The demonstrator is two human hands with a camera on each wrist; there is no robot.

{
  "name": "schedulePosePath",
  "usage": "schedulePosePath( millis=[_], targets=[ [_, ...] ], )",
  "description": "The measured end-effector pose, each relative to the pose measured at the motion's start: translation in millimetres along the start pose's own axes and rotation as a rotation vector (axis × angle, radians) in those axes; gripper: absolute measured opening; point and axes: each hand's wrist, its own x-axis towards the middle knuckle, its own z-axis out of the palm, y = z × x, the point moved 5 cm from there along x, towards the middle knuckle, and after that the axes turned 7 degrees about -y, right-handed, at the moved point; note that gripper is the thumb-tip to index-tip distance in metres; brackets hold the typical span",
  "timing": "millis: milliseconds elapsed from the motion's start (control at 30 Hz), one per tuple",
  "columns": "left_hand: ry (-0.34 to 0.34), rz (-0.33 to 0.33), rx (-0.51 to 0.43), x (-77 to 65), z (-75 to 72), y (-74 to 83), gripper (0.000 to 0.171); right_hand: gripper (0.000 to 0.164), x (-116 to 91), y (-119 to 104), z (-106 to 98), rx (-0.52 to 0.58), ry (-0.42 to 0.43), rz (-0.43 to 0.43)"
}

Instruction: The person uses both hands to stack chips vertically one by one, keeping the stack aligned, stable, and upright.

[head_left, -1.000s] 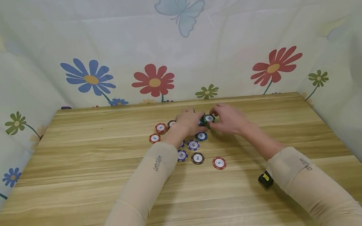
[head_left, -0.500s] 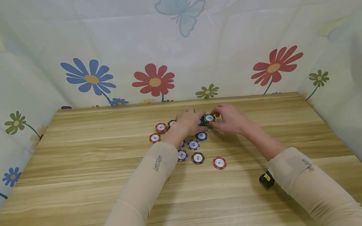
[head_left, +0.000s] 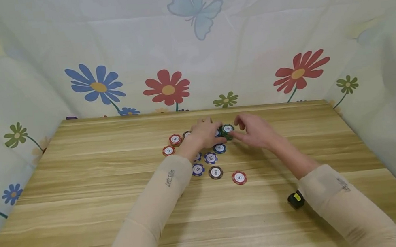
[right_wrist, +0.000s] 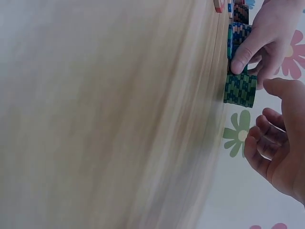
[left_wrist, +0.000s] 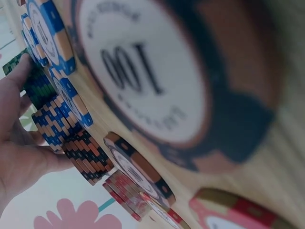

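Observation:
Poker chips stand in a row of stacks near the table's back. My left hand (head_left: 204, 134) holds the stacks, thumb in front and fingers behind, around the blue and green ones. The green stack (right_wrist: 240, 89) ends the row, beside the left thumb. Apart from it, my right hand (head_left: 255, 130) is to the right, fingers loosely bent and holding nothing. In the left wrist view, a blue stack (left_wrist: 56, 123), a black-and-orange stack (left_wrist: 88, 155) and a red stack (left_wrist: 126, 194) line up. The left hand hides part of the row in the head view.
Loose chips lie flat in front: a black 100 chip (head_left: 216, 172), a red 5 chip (head_left: 239, 178), a blue 10 chip (head_left: 211, 158) and several others. A black box with a yellow label (head_left: 296, 199) is at the right sleeve. Flowered cloth (head_left: 248, 52) hangs behind the table.
My right hand has let go of the green stack and drawn back slightly to the right, its fingers parting. The black box shifted with the right sleeve. My left hand stays in place.

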Motion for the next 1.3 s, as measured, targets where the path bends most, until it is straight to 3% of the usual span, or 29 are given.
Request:
schedulePosePath(
  millis=[133, 333, 533, 667, 967, 1300],
  targets=[
    [-0.007, 0.014, -0.051, -3.1, -1.4, -2.3, 0.064, 0.023, -6.3, -1.3, -1.5, 0.001, -0.004, -0.031],
    [-0.031, 0.055, -0.159, -8.1, -5.5, -7.9, 0.061, 0.014, -9.1, -4.5, 5.8, -0.030, -0.090, -0.114],
    [-0.068, 0.131, -0.246, -11.9, -9.6, -17.3, 0.055, 0.011, -9.2, -12.9, 12.5, -0.049, -0.155, -0.178],
    [-0.099, 0.131, -0.292, -15.1, -10.0, -25.4, 0.054, 0.010, -10.9, -20.9, 15.1, -0.065, -0.191, -0.208],
    [-0.101, 0.142, -0.220, -15.4, -10.4, -33.9, 0.051, 0.018, -12.1, -36.0, 21.3, -0.070, -0.248, -0.264],
    [-0.075, 0.139, -0.164, -11.0, -6.3, -34.5, 0.051, 0.023, -12.7, -35.7, 26.2, -0.082, -0.293, -0.235]
  ],
)
